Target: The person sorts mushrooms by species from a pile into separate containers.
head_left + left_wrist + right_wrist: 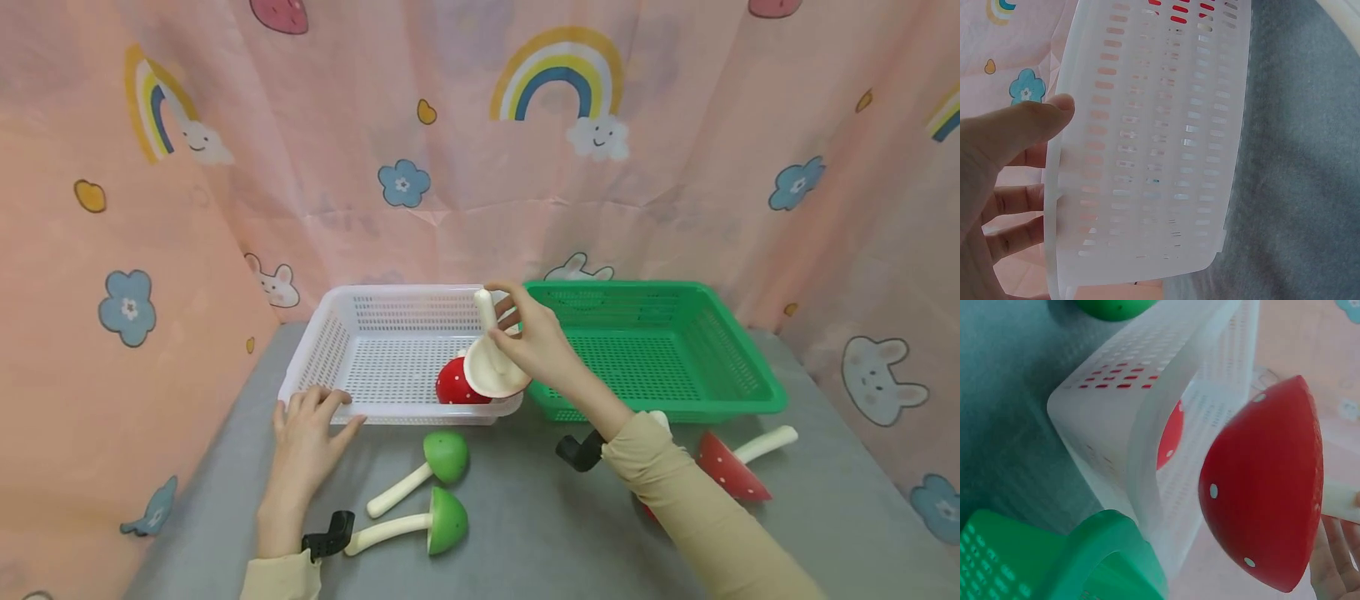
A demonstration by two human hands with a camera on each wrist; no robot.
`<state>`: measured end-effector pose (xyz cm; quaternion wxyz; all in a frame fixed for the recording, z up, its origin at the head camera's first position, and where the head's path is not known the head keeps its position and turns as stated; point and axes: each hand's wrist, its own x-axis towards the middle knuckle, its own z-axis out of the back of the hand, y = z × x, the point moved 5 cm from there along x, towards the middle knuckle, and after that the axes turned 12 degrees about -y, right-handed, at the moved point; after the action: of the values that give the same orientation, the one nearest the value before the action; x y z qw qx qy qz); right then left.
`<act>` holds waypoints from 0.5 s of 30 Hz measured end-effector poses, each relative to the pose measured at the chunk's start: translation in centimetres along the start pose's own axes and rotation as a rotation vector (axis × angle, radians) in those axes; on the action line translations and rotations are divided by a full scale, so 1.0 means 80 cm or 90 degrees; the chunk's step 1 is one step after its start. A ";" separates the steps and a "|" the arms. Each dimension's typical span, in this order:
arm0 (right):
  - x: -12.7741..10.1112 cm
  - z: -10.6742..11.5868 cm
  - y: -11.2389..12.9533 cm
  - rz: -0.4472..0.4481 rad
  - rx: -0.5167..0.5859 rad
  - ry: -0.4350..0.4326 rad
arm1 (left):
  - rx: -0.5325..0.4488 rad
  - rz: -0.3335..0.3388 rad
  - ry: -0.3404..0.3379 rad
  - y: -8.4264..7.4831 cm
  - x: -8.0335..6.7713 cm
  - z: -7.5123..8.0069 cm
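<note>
My right hand (538, 340) pinches the white stem of a toy mushroom (495, 371) over the right end of the white basket (397, 409). Its cream underside faces me in the head view; the right wrist view shows its red, white-dotted cap (1263, 494). Below it, inside the basket, lies another red mushroom (454, 385), partly covered by the held one. At the front left corner, my left hand (306, 442) grips the basket's rim. In the left wrist view its thumb (1041, 119) is on the outer side, while the fingertips are hidden behind the rim.
A green basket (660, 411) stands right beside the white one. Two green-capped mushrooms (446, 457) lie in front of the white basket. On the right lies a red mushroom (731, 471), and another is mostly hidden under my right forearm. A patterned pink curtain (465, 242) hangs behind.
</note>
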<state>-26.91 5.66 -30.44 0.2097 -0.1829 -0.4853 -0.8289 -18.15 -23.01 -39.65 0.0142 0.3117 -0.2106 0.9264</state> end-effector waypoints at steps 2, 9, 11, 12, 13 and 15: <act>0.009 -0.009 -0.003 0.005 -0.016 0.006 | 0.000 0.000 -0.001 0.001 0.000 0.001; 0.036 -0.036 -0.017 0.022 -0.065 0.039 | 0.002 0.003 0.003 0.003 -0.001 0.003; 0.043 -0.041 -0.022 0.024 -0.079 0.042 | 0.002 0.005 0.008 0.003 -0.001 0.003; 0.046 -0.043 -0.024 0.028 -0.085 0.041 | 0.002 0.005 0.010 0.003 -0.001 0.002; 0.049 -0.044 -0.027 0.034 -0.093 0.041 | 0.003 0.006 0.013 0.003 0.000 0.002; 0.055 -0.049 -0.031 0.052 -0.109 0.040 | 0.004 0.007 0.016 0.003 0.000 0.001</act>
<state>-32.30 2.60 -31.84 0.2419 -0.1940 -0.3977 -0.8635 -18.18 -23.24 -39.67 0.0109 0.2990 -0.2091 0.9310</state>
